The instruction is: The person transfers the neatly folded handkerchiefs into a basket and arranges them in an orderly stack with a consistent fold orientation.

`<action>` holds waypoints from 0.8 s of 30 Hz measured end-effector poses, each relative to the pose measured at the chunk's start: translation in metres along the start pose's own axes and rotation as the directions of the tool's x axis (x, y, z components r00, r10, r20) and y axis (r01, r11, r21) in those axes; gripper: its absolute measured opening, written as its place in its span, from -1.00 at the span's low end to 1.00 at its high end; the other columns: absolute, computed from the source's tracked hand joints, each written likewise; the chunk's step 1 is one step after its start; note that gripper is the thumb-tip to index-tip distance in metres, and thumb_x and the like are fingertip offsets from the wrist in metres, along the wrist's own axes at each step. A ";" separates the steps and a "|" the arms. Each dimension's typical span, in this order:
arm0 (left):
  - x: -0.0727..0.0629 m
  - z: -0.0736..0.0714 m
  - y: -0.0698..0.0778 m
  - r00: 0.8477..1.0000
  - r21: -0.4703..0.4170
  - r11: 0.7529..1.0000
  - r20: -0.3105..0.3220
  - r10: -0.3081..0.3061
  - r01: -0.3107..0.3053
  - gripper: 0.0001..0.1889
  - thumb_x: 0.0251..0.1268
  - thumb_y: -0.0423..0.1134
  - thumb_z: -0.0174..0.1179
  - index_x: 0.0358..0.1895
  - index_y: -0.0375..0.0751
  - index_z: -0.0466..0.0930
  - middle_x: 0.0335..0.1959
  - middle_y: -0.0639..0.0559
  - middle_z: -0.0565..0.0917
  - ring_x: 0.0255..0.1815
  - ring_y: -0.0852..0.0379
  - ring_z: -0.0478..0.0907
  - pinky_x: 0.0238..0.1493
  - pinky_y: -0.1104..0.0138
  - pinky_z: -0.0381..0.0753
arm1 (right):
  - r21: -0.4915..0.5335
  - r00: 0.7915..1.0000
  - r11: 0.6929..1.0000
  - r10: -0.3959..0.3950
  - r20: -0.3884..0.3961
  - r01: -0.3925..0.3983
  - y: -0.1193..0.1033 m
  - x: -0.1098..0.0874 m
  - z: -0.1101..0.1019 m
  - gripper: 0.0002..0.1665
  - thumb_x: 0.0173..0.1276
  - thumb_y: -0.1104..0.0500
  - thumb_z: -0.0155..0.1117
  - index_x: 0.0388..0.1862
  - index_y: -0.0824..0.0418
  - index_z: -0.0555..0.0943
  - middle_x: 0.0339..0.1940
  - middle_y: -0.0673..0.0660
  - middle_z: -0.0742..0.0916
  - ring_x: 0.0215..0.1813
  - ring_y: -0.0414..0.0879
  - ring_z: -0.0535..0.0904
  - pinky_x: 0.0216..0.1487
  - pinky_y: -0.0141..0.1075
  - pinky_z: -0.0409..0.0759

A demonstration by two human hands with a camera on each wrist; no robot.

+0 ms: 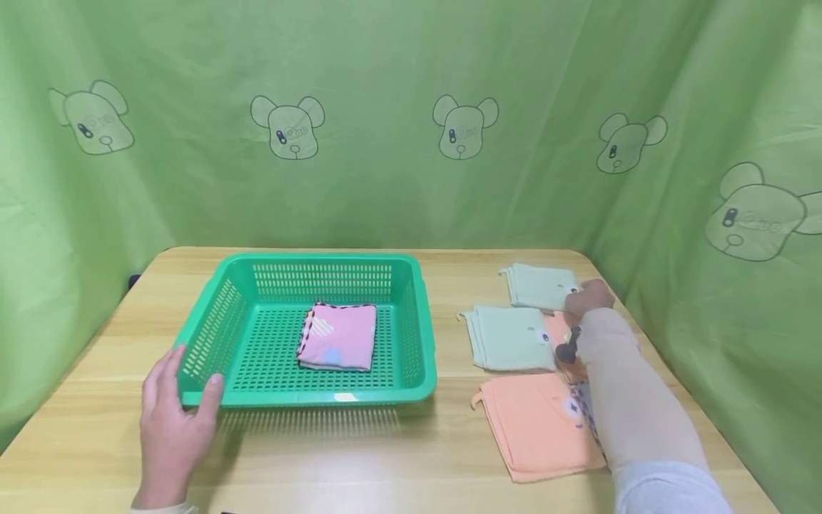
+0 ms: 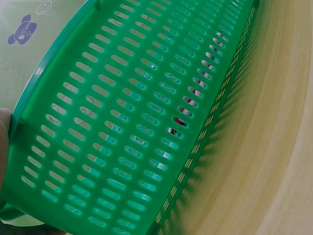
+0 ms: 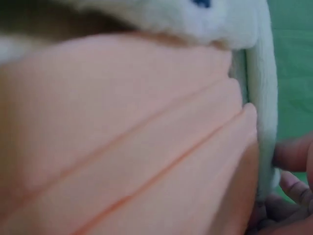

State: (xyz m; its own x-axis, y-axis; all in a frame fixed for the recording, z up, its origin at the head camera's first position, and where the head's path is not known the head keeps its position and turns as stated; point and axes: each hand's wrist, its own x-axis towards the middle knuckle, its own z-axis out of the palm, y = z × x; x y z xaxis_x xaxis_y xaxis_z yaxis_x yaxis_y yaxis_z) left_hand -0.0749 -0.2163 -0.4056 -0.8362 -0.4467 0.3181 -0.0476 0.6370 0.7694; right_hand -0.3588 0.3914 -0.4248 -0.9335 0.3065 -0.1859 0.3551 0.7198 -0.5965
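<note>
My left hand (image 1: 172, 421) holds the near left corner of a green plastic basket (image 1: 427, 350), thumb over the front rim and fingers along the left side. The basket's slotted wall (image 2: 112, 103) fills much of the left wrist view. Inside the basket lies a folded pink towel (image 1: 340, 339) with a checked edge. At the far right, my right hand (image 1: 591, 296) pinches the right edge of the back mint green towel (image 1: 539, 285). In the right wrist view its thumb and fingers meet that pale edge (image 3: 266, 181), beside folded peach layers (image 3: 161, 137).
A second folded mint green towel (image 1: 510, 339) lies nearer, overlapping a peach towel (image 1: 557, 328). In front is a larger folded peach towel (image 1: 536, 428) with an embroidered face, a checked-edged cloth (image 1: 586, 410) partly under it. Green curtains (image 1: 385, 200) surround the wooden table (image 1: 334, 464).
</note>
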 end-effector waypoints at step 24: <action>0.000 -0.001 0.002 1.000 -0.009 1.000 0.001 -0.004 0.004 -0.27 0.35 -0.08 0.15 0.52 -0.08 0.08 0.49 -0.21 0.09 0.38 -0.42 0.13 0.18 -0.47 0.11 | 0.605 0.973 0.763 0.154 0.172 -0.227 -0.019 -0.011 -0.008 -0.15 0.36 0.14 0.12 0.51 0.40 0.03 0.09 0.18 0.41 -0.10 -0.07 0.42 -0.11 -0.39 0.65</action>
State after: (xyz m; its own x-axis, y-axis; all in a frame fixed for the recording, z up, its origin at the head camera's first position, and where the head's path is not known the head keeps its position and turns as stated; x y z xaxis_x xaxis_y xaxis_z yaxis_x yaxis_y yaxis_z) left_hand -0.0746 -0.2155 -0.4038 -0.8364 -0.4488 0.3147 -0.0462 0.6298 0.7754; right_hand -0.3547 0.3790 -0.4051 -0.8622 0.3021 -0.4067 0.4535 0.1023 -0.8854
